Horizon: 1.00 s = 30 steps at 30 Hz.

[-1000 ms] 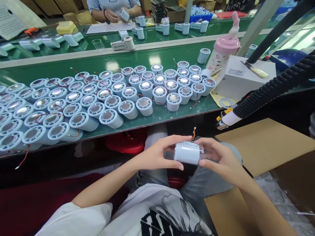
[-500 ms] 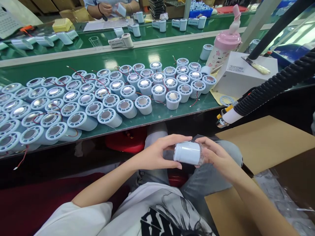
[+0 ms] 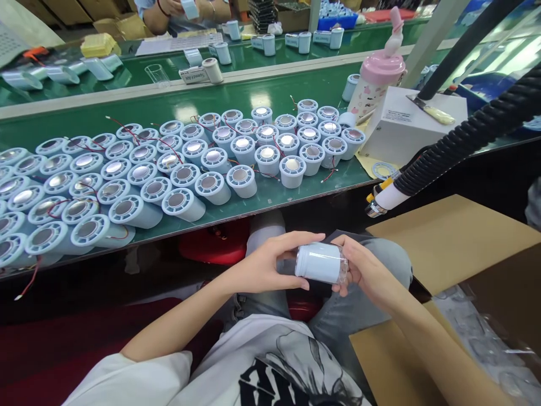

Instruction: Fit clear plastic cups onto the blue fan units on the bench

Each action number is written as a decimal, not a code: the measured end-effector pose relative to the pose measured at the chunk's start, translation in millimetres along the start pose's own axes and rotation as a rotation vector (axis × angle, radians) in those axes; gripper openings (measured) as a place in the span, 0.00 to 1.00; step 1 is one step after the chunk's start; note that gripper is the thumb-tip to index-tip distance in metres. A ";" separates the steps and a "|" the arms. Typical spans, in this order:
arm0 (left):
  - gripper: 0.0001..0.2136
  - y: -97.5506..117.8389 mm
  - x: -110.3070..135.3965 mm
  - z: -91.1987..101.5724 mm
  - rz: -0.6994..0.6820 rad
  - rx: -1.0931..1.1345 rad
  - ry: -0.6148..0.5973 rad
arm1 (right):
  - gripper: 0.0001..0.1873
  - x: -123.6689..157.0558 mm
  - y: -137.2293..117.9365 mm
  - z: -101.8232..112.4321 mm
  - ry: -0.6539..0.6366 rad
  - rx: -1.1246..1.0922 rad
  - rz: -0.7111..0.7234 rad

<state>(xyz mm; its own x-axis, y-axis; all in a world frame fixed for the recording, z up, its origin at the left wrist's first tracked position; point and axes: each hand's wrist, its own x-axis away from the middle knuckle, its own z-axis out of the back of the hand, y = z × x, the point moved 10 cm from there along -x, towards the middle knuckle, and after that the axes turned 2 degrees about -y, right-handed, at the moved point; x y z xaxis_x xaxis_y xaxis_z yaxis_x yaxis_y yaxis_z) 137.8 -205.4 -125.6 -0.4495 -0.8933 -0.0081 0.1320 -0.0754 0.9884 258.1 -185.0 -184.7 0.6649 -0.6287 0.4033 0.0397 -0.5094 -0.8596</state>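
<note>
Item held: one pale blue, smooth-walled cylinder (image 3: 318, 262) in a clear plastic cover (image 3: 344, 269), held between your two hands above your lap, on the near side of the green counter (image 3: 291, 84).

Axis: the cylinder lies on its side, long axis running roughly left to right, in line from one hand to the other.

Left hand (image 3: 270, 265): at the left end. Fingers clamped on the cylinder, thumb along the near side, forefinger along the far side, a gap between palm and end.

Right hand (image 3: 366, 268): at the right end, about as close as the left. Fingers drawn together on the clear end of the cover.

Appearance: glossy, with a pale streak of reflected light; a ridged band circles the left end; the cover shows past the blue at the right. End faces: cannot be made out.

Nearby: rows of pale blue cylinders with silvery round centres (image 3: 185, 176) on the counter, far and left of your hands; an open brown cardboard box (image 3: 456, 237) to their right.
</note>
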 end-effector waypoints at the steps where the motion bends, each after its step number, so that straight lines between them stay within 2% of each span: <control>1: 0.34 -0.2 0.2 0.4 0.006 0.004 0.003 | 0.24 0.1 -0.2 0.1 -0.001 0.001 0.006; 5: 0.35 -0.8 0.1 1.0 0.018 0.026 -0.001 | 0.24 -0.6 2.0 -0.1 0.010 -0.004 -0.017; 9: 0.37 -1.3 0.4 -0.4 0.012 0.056 -0.001 | 0.26 -3.3 12.0 -7.4 -0.024 -0.065 -0.111; 11: 0.36 -4.5 -0.4 -0.4 0.031 0.097 0.005 | 0.25 -5.0 17.5 -9.8 -0.037 -0.115 -0.145; 14: 0.36 -15.0 -7.6 1.9 0.086 0.181 0.010 | 0.21 -8.6 24.6 -3.6 0.015 -0.217 -0.166; 17: 0.38 -27.5 -28.8 4.4 0.118 0.275 -0.026 | 0.23 -13.1 30.8 6.4 0.098 -0.416 -0.166; 20: 0.38 -38.8 -64.2 2.3 0.155 0.369 -0.103 | 0.26 -19.0 31.0 20.1 0.193 -0.555 -0.096; 25: 0.31 -42.4 -121.4 -10.8 0.202 0.335 -0.257 | 0.25 -29.1 31.4 39.3 0.325 -0.685 0.019; 27: 0.27 -39.8 -134.0 -13.1 0.192 0.312 -0.287 | 0.24 -33.0 30.8 42.0 0.342 -0.723 0.043; 30: 0.26 -38.7 -139.5 -10.8 0.182 0.295 -0.292 | 0.24 -36.7 29.4 42.1 0.338 -0.748 0.051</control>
<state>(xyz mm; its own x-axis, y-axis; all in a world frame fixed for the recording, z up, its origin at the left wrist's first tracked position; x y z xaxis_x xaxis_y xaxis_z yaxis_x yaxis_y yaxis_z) 204.9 -82.7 -164.4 -0.6783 -0.7146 0.1708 -0.0070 0.2387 0.9711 266.2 -152.1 -238.0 0.3869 -0.7440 0.5447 -0.5714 -0.6571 -0.4917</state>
